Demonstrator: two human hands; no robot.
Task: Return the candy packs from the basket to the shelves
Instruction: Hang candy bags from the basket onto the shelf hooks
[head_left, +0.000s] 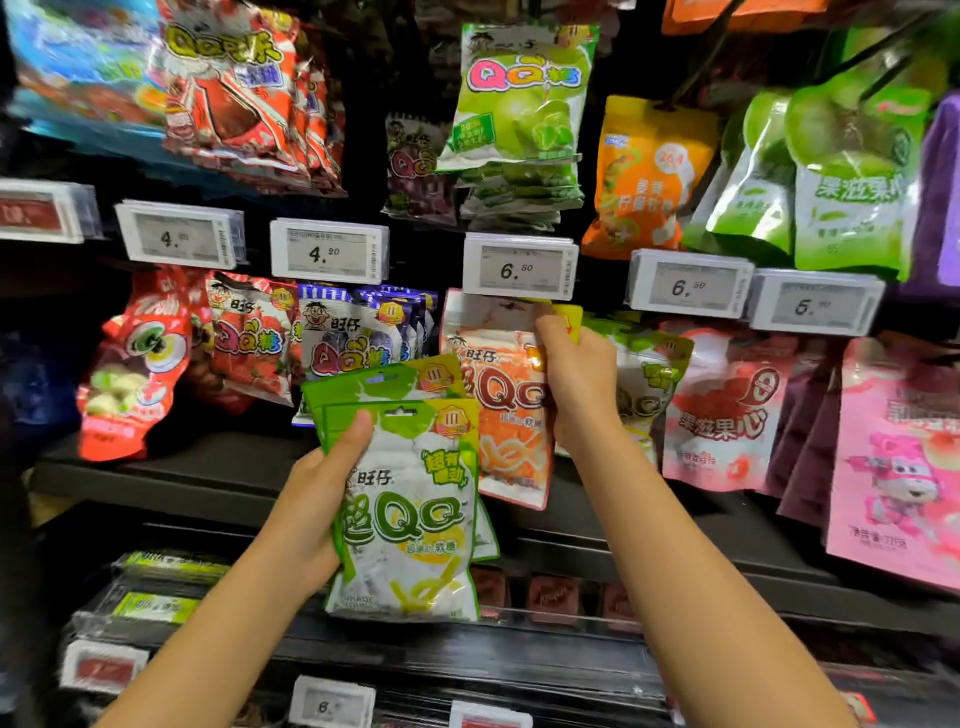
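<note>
Crowding the right hand (576, 384), orange pack (511, 415) and price tag (519, 267)

shop: price tags (519, 270), hanging candy packs (519, 98)

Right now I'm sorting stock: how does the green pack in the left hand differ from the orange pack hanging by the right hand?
The green pack is lime and white; the orange pack is orange and white. The green one is gripped in the left hand, off the shelf; the orange one hangs under the 6.50 tag. Both show "QQ" lettering.
</note>
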